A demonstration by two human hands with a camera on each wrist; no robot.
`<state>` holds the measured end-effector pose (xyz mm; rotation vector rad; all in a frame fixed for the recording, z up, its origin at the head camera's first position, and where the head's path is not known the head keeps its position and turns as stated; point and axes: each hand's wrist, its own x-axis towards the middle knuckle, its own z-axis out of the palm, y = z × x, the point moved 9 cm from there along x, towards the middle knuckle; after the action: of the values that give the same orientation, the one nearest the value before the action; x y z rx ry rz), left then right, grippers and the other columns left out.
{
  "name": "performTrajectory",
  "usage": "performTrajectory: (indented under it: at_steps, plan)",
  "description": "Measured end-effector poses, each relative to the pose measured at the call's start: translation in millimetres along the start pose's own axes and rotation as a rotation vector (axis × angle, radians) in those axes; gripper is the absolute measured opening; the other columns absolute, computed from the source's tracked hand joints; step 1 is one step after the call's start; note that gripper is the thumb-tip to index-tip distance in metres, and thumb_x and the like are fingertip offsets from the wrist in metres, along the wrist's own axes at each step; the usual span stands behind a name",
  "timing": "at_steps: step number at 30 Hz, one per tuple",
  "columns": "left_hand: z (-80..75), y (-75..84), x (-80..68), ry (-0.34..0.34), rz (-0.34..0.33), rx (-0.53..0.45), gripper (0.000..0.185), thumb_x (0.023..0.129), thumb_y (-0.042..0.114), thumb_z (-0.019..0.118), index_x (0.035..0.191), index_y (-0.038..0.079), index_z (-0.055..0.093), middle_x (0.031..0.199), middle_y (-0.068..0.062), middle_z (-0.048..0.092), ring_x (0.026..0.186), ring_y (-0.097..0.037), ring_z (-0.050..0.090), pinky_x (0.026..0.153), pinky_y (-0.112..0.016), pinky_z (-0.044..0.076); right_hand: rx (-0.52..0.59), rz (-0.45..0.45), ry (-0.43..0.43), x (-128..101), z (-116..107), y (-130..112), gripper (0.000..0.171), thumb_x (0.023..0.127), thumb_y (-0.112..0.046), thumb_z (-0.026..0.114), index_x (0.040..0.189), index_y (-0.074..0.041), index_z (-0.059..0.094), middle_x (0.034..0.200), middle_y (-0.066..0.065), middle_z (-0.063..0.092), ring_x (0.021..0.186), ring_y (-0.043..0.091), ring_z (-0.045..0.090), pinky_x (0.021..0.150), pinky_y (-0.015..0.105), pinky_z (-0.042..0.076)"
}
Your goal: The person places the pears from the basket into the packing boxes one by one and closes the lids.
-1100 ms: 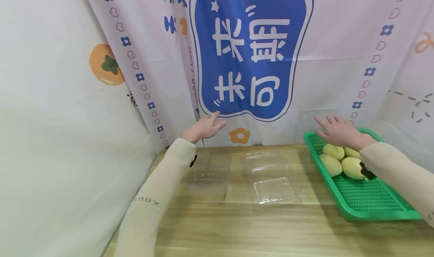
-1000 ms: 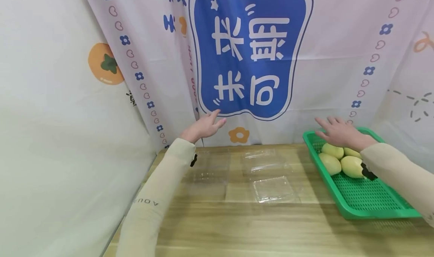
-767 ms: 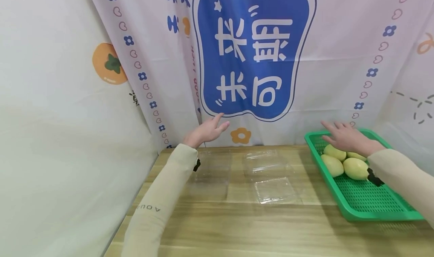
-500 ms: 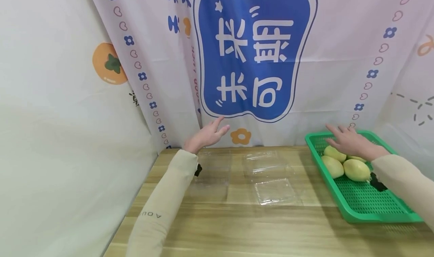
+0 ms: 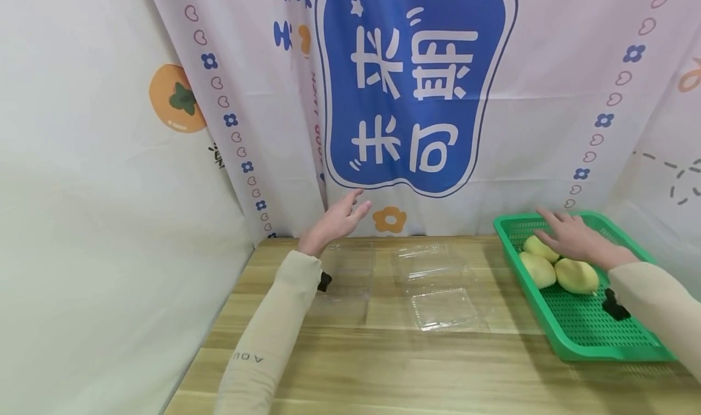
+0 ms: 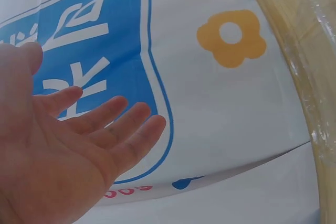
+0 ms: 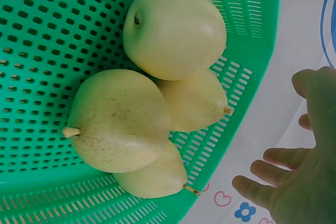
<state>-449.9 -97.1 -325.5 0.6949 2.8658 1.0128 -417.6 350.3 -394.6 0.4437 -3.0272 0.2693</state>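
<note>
My right hand [image 5: 569, 235] hovers flat over the pears [image 7: 157, 82] at the far end of the green basket [image 5: 602, 333], fingers [image 7: 275, 156] spread wide and holding nothing; from the wrist view I would say it is not touching the fruit, though I cannot be sure. The pears lie piled against each other in that corner of the basket, one resting partly on the rest. My left hand [image 5: 335, 220] is raised near the printed curtain [image 5: 411, 86] at the back of the counter [image 5: 383, 366], fingers [image 6: 121, 124] relaxed and open, also empty, above a clear plastic box [image 5: 345, 275]; a second clear box [image 5: 438, 287] lies open between my hands. As I judge it, the main risk is the pile: lifting a lower pear could set the others rolling, and the smooth skin could slip from a loose hold. The thin clear boxes are hard to see against the wood and look light, so a sleeve or a carelessly placed pear could shove one aside or tip it.
</note>
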Motion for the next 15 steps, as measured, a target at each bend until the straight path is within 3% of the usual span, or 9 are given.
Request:
performTrajectory:
  at_steps: [4, 15]
  plan:
    - [6.1, -3.4, -3.1, 0.010, 0.017, -0.023, 0.066, 0.103, 0.053, 0.035, 0.155, 0.014, 0.024, 0.156, -0.017, 0.034, 0.138, -0.039, 0.043, 0.114, -0.053, 0.038, 0.004, 0.021, -0.006, -3.2, 3.4, 5.4, 0.063, 0.104, -0.030, 0.044, 0.146, 0.012, 0.024, 0.136, 0.049, 0.034, 0.119, 0.069, 0.033, 0.095, 0.077, 0.033]
    - [31.0, -14.3, -9.5, -0.013, 0.004, -0.043, 0.064, 0.103, 0.051, 0.038, 0.154, 0.014, 0.027, 0.155, -0.017, 0.037, 0.136, -0.038, 0.045, 0.112, -0.052, 0.040, 0.033, 0.067, -0.040, -12.6, 11.4, 13.9, 0.066, 0.104, -0.036, 0.041, 0.146, 0.012, 0.023, 0.131, 0.052, 0.033, 0.115, 0.068, 0.037, 0.087, 0.075, 0.041]
